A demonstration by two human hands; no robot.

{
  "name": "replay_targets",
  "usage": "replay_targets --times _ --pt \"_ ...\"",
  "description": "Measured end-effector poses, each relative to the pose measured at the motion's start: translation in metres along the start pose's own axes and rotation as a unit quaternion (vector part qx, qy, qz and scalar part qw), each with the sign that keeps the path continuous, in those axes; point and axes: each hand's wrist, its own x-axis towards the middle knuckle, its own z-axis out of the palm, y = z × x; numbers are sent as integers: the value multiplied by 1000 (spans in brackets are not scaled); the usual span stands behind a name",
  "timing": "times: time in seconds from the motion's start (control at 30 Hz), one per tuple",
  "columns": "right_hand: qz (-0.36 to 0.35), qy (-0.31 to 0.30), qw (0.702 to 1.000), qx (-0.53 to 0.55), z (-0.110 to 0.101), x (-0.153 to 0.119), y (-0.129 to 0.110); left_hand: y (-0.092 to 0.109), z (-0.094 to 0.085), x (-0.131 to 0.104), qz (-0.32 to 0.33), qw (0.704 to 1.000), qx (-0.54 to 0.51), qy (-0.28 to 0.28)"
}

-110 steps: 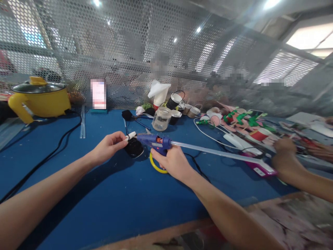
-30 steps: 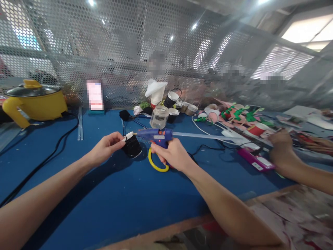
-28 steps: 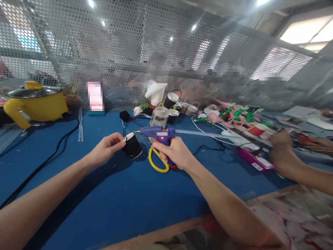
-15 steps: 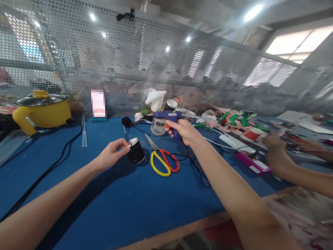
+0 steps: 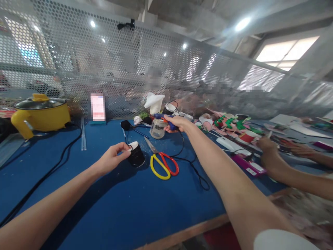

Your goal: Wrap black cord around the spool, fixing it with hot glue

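Note:
My left hand point(image 5: 117, 154) pinches the rim of a small white paper cup point(image 5: 136, 156) whose side is wrapped in black cord. A strand runs from there up to a ball of black cord point(image 5: 126, 125). My right hand point(image 5: 178, 124) is closed round a blue hot glue gun point(image 5: 170, 124), its nozzle pointing left over the mouth of a clear jar point(image 5: 157, 129). Whether gun and jar touch, I cannot tell. Scissors point(image 5: 164, 166) with one yellow and one red handle lie between my hands, blades towards the back.
A yellow electric pot point(image 5: 41, 114) and a phone point(image 5: 98, 107) on a stand are at the left back. Tissue point(image 5: 154, 100) stands by the mesh partition. Right of me are a purple power strip point(image 5: 249, 165), craft pieces point(image 5: 229, 121) and another person's hands point(image 5: 270, 152).
My right hand has come down and slightly left with the glue gun, which now sits at the jar's mouth. My left hand still pinches the cup. The view has shifted a little.

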Motion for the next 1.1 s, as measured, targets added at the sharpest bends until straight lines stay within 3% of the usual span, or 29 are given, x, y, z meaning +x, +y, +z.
replay_targets --times 0.1,0.17,0.23,0.3,0.37,0.47,0.57,0.67,0.83,0.97,1.1 --pt "38 19 996 -78 -6 -4 -4 -1 0 0 -4 1000 0 -1" --pt "28 58 991 -118 -8 -13 -9 -2 0 -1 -3 1000 -3 0" --pt "-40 109 978 -174 -3 -28 -15 -2 0 -1 -1 1000 -9 2" --pt "-190 135 937 -260 11 -48 -19 -1 1 -1 4 1000 -17 -1" --pt "-289 38 920 -263 33 -69 -22 0 2 -1 18 1000 -20 -7" --pt "-349 -100 905 -223 68 -90 -23 2 4 -1 43 999 9 -16" --pt "-324 -175 903 -224 93 -96 -21 2 4 -2 49 997 61 -19" --pt "-272 -225 915 -196 101 -95 -18 2 4 -2 54 995 79 -16" --pt "-234 -160 957 -62 91 -98 -11 5 3 -1 31 999 -1 -8" --pt "-210 -122 970 35 80 -104 -3 8 5 -1 -14 994 -107 -18" --pt "-172 -76 980 66 72 -111 5 10 5 -1 -45 988 -144 -21"
